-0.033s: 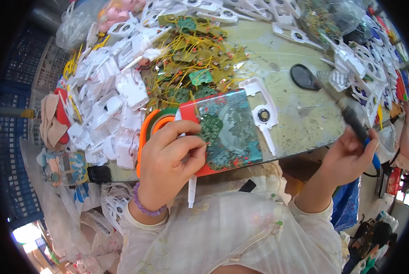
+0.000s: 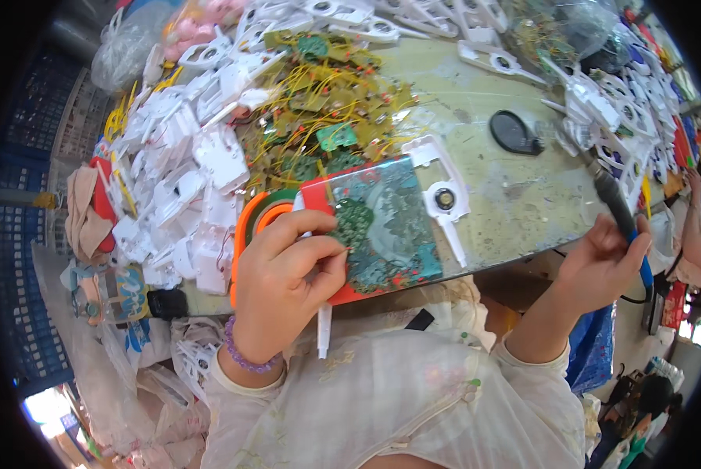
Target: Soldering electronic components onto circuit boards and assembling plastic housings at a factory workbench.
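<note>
My left hand point(image 2: 288, 262), a purple bead bracelet at its wrist, is closed in a pinch over the left side of a red and grey-green work pad point(image 2: 401, 234). What its fingertips hold is too small to make out. Beside those fingertips a green circuit board point(image 2: 353, 223) lies on the pad. A white plastic piece point(image 2: 324, 332) sticks out below that hand. Off to the right, my right hand point(image 2: 597, 262) grips a soldering iron point(image 2: 616, 205) by its dark handle, tip end pointing up and left, away from the board. A white plastic housing point(image 2: 446, 200) rests by the pad's right edge.
Circuit boards with yellow wires point(image 2: 327, 102) are heaped behind the pad. White plastic parts point(image 2: 186, 164) pile up at left, with more white housings point(image 2: 616, 109) at right. Orange tape rolls point(image 2: 245, 227) sit near my left hand. A black oval dish point(image 2: 514, 131) lies near the iron.
The soldering iron has swung slightly right and more upright in my right hand. My left hand keeps its pinch beside the board. The whole view has shifted slightly.
</note>
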### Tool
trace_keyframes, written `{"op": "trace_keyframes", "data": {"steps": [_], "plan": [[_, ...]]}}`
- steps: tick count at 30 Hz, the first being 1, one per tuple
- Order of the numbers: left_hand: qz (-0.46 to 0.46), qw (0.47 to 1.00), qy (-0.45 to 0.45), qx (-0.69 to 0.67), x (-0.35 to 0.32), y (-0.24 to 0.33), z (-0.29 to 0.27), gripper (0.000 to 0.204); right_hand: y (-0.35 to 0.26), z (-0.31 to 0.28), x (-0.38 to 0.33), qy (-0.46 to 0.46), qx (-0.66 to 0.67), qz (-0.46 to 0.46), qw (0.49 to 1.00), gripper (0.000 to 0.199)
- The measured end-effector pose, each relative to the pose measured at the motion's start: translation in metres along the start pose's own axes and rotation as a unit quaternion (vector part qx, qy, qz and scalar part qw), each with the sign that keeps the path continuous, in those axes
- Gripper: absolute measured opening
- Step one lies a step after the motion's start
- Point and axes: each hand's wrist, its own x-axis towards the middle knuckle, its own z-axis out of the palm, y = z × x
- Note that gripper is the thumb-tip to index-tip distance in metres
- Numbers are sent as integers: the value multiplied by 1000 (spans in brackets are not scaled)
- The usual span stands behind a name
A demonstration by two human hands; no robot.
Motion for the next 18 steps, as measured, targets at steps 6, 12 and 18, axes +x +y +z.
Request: {"op": "trace_keyframes", "data": {"steps": [6,12,18], "plan": [[-13,1000,2,-16,1,3,1,14,-14,-43,74,187,-197,-103,957,24],[10,1000,10,-7,1,2,1,15,-11,-54,105,69,-359,-98,926,24],[6,1000,9,5,0,2,1,14,50,-28,130,-88,-314,107,939,23]]}}
